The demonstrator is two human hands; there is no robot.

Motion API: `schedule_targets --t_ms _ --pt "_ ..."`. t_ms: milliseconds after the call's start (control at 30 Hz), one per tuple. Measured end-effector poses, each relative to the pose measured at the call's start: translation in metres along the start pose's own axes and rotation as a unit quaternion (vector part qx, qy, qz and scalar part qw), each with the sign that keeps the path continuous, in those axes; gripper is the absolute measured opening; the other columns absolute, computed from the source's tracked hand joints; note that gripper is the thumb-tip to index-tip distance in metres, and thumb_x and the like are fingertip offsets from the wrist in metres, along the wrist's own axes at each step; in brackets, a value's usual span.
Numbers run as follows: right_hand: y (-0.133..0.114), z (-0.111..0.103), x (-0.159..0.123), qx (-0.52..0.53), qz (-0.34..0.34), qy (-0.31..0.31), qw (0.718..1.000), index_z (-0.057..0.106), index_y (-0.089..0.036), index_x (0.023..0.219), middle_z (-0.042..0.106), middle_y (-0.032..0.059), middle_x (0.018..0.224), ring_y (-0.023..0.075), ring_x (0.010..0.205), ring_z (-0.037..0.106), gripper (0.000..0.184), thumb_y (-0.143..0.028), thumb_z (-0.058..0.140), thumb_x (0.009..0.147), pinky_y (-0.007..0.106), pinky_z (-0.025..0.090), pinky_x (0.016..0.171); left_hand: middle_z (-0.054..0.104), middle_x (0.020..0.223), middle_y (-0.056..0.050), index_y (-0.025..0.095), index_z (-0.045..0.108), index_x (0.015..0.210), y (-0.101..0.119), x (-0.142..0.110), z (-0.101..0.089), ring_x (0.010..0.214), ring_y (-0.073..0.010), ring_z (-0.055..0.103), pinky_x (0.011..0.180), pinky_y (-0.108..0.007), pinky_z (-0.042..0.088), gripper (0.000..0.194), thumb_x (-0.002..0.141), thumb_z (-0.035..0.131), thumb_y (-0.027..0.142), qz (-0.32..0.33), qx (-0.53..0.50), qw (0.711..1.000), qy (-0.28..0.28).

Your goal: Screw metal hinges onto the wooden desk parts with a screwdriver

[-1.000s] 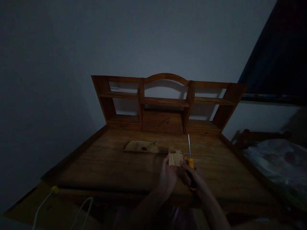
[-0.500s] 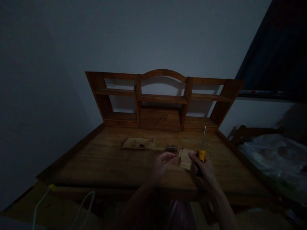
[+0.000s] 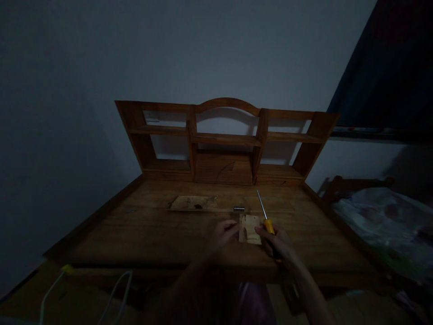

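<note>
In my right hand (image 3: 275, 241) is a screwdriver (image 3: 268, 225) with a yellow and dark handle, its metal shaft slanting up and to the left. The thumb and fingers of that hand also rest at the right edge of a small pale wooden block (image 3: 249, 229) with dark marks. My left hand (image 3: 223, 232) is at the block's left edge, fingers bent toward it; whether they grip it is too dark to tell. Just beyond the block lies a small shiny metal piece (image 3: 238, 209). A longer wooden board (image 3: 194, 203) with a dark knot lies farther left.
The wooden desk (image 3: 152, 234) carries a shelf unit (image 3: 225, 140) along its back edge. Small thin metal bits (image 3: 131, 211) lie at the left. A white cable (image 3: 126, 289) hangs at the front left. Plastic-covered items (image 3: 375, 216) stand to the right.
Both hands and the block have moved left and a little nearer. The block now lies flatter, and the screwdriver has tipped from nearly upright to leaning left.
</note>
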State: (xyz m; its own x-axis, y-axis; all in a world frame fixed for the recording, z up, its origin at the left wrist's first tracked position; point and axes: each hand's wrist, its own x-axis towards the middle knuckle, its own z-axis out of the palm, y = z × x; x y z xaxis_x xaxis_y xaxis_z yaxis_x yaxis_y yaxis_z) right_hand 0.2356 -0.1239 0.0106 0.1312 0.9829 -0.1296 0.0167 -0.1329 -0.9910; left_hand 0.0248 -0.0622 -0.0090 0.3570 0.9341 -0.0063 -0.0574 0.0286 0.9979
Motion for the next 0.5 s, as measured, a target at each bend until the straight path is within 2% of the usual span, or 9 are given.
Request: schedule_targets --t_ms 100,167,233,333,500 --pt "0.010 -0.006 0.005 -0.020 0.019 0.021 0.999 0.052 -0.022 0.060 0.045 -0.0057 0.036 0.0081 0.030 0.036 0.042 -0.053 0.080 0.068 0.021 0.027 0.034 0.076 0.103 -0.010 0.021 0.077 0.090 -0.008 0.015 -0.020 0.096 -0.0267 0.070 0.090 -0.040 0.056 0.031 0.077 0.076 0.050 -0.027 -0.053 0.997 0.051" --pt "0.012 -0.010 0.010 -0.035 0.025 0.034 0.998 0.053 -0.022 0.062 0.047 -0.0055 0.036 0.0090 0.030 0.038 0.038 -0.049 0.079 0.068 0.021 0.029 0.034 0.075 0.110 -0.012 0.022 0.076 0.091 -0.009 0.024 -0.032 0.101 -0.0278 0.070 0.097 -0.044 0.055 0.026 0.079 0.075 0.045 -0.055 -0.092 0.992 0.063" --pt "0.013 -0.013 0.017 -0.047 0.026 0.043 0.998 0.054 -0.023 0.064 0.047 -0.0060 0.035 0.0094 0.029 0.038 0.034 -0.045 0.078 0.068 0.021 0.031 0.034 0.074 0.115 -0.013 0.023 0.075 0.094 -0.009 0.032 -0.039 0.103 -0.0286 0.070 0.100 -0.047 0.054 0.024 0.079 0.075 0.042 -0.066 -0.113 0.990 0.055" --pt "0.015 -0.012 0.031 -0.061 0.023 0.048 0.997 0.055 -0.023 0.064 0.047 -0.0061 0.034 0.0092 0.028 0.038 0.029 -0.039 0.078 0.068 0.021 0.029 0.033 0.071 0.123 -0.014 0.022 0.074 0.102 -0.009 0.037 -0.040 0.109 -0.0299 0.069 0.102 -0.049 0.054 0.030 0.079 0.076 0.042 -0.065 -0.114 0.991 0.022" --pt "0.020 -0.007 0.049 -0.065 0.023 0.048 0.996 0.058 -0.022 0.067 0.048 -0.0050 0.033 0.0095 0.027 0.040 0.021 -0.030 0.077 0.071 0.020 0.032 0.034 0.069 0.128 -0.013 0.023 0.070 0.118 -0.011 0.038 -0.036 0.116 -0.0286 0.066 0.098 -0.043 0.056 0.041 0.083 0.074 0.044 -0.043 -0.126 0.991 -0.026"
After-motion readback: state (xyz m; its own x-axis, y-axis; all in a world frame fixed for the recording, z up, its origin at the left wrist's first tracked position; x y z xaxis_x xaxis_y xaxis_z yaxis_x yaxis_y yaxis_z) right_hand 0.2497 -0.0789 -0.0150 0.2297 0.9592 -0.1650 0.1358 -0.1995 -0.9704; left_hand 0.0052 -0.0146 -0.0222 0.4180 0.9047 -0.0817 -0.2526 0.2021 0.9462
